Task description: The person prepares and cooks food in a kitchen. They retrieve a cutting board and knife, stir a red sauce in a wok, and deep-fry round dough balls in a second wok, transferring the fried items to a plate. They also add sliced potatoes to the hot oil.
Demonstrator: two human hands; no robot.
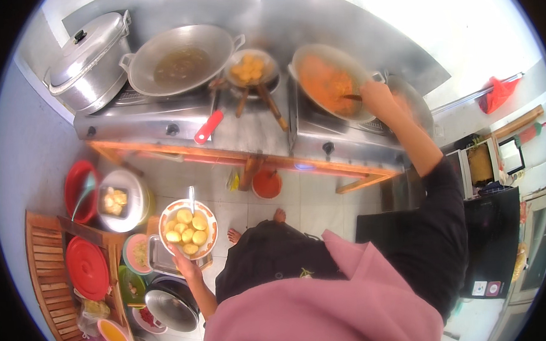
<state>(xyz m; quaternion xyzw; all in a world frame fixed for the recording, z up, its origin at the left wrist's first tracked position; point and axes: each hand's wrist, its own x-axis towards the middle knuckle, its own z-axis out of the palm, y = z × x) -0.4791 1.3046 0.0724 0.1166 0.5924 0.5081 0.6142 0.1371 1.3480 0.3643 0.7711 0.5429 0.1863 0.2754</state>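
At the stove's right side, my right hand point(376, 98) is closed around the handle of a spatula point(351, 97), whose end dips into thick orange sauce point(325, 83) in a wide wok point(303, 53). Much of the spatula is hidden by the hand and the sauce. Lower left, my left hand point(188, 267) grips the near edge of a white bowl point(210, 246) with an orange-patterned rim. Several yellow, egg-shaped pieces point(184, 216) fill this bowl, and a metal spoon point(192, 197) stands up at its far side.
On the stove are a large wok of oil point(182, 66), a lidded pot point(89, 66), a strainer of fried pieces point(248, 68) and a red-handled tool point(209, 127). A red bucket point(267, 184) stands beneath. Basins, a red lid point(88, 268) and a wooden bench point(49, 278) crowd the left.
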